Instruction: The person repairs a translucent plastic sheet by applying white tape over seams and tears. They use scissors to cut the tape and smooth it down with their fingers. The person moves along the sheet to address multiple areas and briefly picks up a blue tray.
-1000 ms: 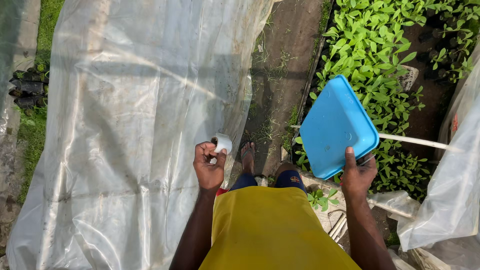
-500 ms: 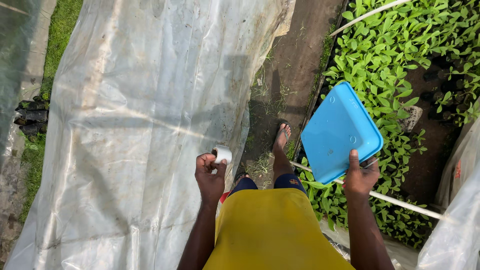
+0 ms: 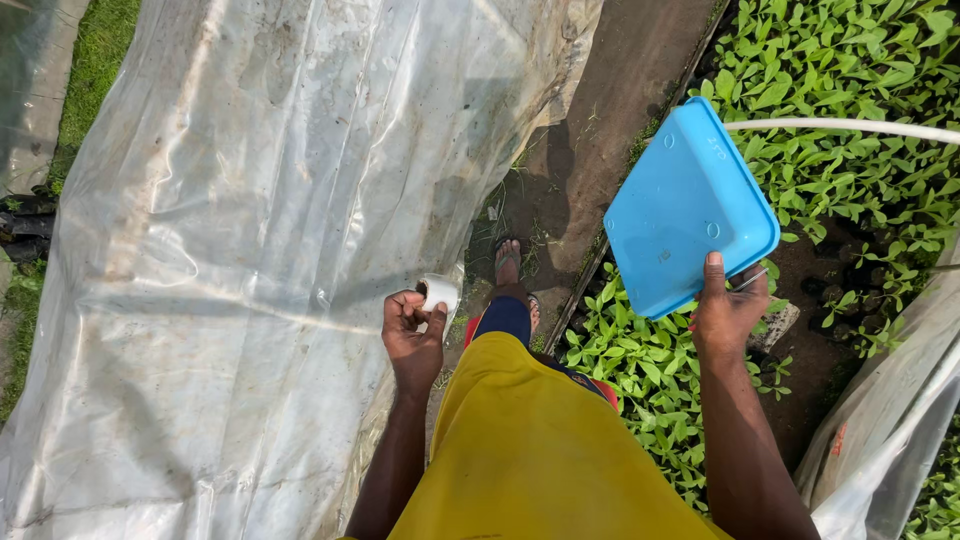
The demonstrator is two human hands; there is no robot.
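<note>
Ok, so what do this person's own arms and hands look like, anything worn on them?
Both forearms are bare, with no sleeves reaching them. The left hand and the right hand wear no gloves, and no watch, ring or band shows. The only clothing in view is a yellow garment on the body.

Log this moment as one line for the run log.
left hand: holds white roll | right hand: holds blue tray | beside: plastic sheet, seedlings

This is looking like a plant nursery outdoors. Little green seedlings (image 3: 830, 150) are growing in crowded beds beside a dirt path (image 3: 610, 130). Big clear plastic sheets (image 3: 250, 250) are covering the next bed.
</note>
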